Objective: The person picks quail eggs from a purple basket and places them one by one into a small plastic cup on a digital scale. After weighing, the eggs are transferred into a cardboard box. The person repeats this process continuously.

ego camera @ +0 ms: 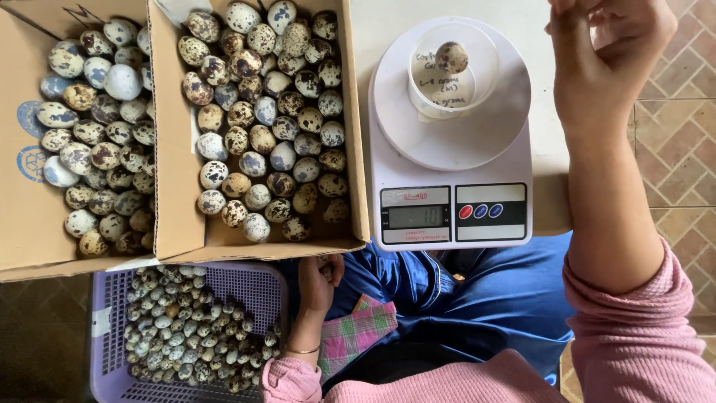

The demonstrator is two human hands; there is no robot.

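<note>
A white digital kitchen scale (450, 179) stands on a pale table, with a clear plastic cup (453, 69) on its round platform. One speckled quail egg (451, 57) lies in the cup. My right hand (608, 45) hovers just right of the cup, fingers loosely curled, nothing visible in it. My left hand (318, 281) is low by the front edge of the middle cardboard box (350, 142), fingers closed around a small speckled egg (325, 267). A purple plastic basket (108, 336) with several quail eggs sits to its left.
Two open cardboard boxes hold several speckled eggs each, the left box (22, 216) and the middle one side by side. Blue trousers (492, 298) and a pink-green checked cloth (358, 332) are below the scale. Tiled floor (679, 142) shows at the right.
</note>
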